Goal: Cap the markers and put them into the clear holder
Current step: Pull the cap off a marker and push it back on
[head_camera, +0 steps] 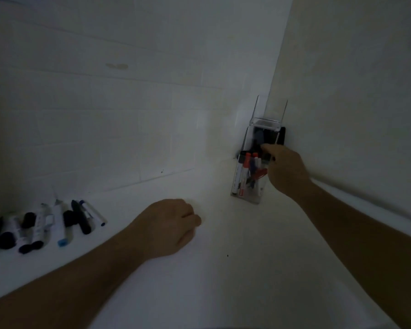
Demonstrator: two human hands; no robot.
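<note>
Left hand (167, 225) rests curled on smooth white table (223, 269); right hand (285, 168) reaches clear holder (247, 195)

My right hand (284, 169) fills the mouth of the clear holder (247, 186) at right of centre, so nothing else fits in there from the right side. The holder is tucked in the corner where the tiled wall (105, 103) behind meets the side wall (354, 91), which block approach from behind and from the right. Markers (244, 169) already crowd its left half. At lower left, loose markers (45, 226) clutter the white counter (223, 245). My left hand (169, 224) rests on the bare stretch of counter between the two, across the middle of the frame.
</note>
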